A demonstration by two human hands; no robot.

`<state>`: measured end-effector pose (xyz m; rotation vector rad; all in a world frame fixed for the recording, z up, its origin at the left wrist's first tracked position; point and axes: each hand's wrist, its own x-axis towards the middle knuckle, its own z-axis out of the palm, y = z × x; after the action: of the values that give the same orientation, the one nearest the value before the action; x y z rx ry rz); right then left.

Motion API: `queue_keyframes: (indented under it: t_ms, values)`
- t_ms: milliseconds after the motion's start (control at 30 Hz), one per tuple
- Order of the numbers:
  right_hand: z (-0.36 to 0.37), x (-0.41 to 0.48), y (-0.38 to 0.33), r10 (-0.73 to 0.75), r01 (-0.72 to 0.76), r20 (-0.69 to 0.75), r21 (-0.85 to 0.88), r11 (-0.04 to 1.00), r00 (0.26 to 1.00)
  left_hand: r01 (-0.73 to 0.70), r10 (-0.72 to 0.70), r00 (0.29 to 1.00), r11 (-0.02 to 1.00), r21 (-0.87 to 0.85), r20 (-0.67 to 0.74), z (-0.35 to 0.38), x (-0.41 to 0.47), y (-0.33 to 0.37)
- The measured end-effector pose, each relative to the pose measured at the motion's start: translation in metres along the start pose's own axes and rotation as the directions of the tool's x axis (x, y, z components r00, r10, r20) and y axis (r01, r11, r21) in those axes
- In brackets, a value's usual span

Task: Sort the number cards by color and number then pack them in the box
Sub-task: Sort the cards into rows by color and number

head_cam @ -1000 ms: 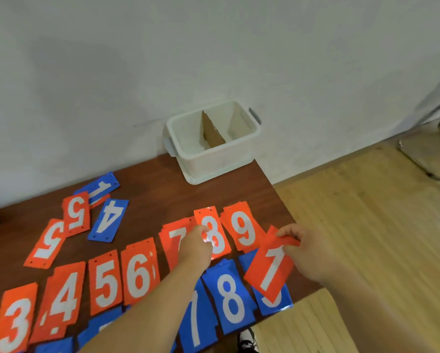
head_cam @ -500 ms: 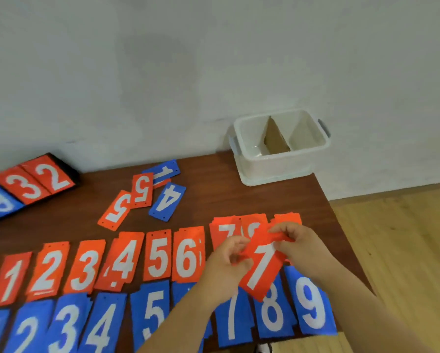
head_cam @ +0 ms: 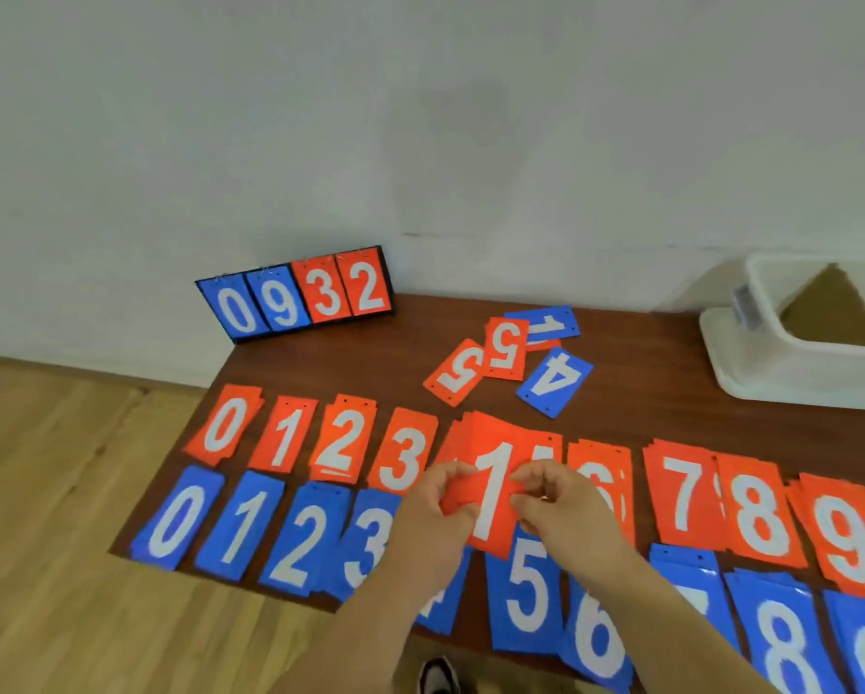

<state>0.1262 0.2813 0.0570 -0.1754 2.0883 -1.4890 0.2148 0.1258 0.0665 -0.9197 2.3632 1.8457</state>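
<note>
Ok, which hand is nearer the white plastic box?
Right. The right hand pinches the red 1 card on its right side, below-left of the white plastic box; the left hand holds its left side, farther off.

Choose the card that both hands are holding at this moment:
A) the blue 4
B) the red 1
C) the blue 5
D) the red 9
B: the left hand and the right hand both pinch the red 1 card by its side edges, in front of the sorted rows.
</note>
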Motion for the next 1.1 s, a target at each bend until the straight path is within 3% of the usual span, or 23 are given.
queue_keyframes:
  t_ms: [167,400,600,900,1100]
  values:
    - [0.063,0.004,-0.026,-0.039,0.039,0.008,-0.073,0.997,0.999,-0.006,0.01,0.998,0.998,0.063,-0.067,-0.071,-0.004,-0.019]
    - [0.108,0.017,-0.059,-0.143,0.153,0.063,-0.184,0.971,0.988,0.024,-0.003,0.975,0.996,0.089,-0.222,-0.117,-0.015,-0.03]
    - [0.166,0.035,-0.062,-0.076,0.099,0.12,-0.2,0.975,0.99,0.119,-0.064,0.947,0.98,0.159,-0.314,-0.165,-0.003,-0.055]
    - [0.261,0.104,-0.069,-0.053,0.068,0.063,-0.287,0.956,0.997,0.088,-0.024,0.979,0.945,0.314,-0.201,-0.257,0.075,-0.092]
    - [0.337,0.162,-0.073,0.004,-0.004,-0.001,-0.388,0.922,1.0,0.007,0.019,0.999,0.827,0.563,-0.041,-0.322,0.156,-0.12]
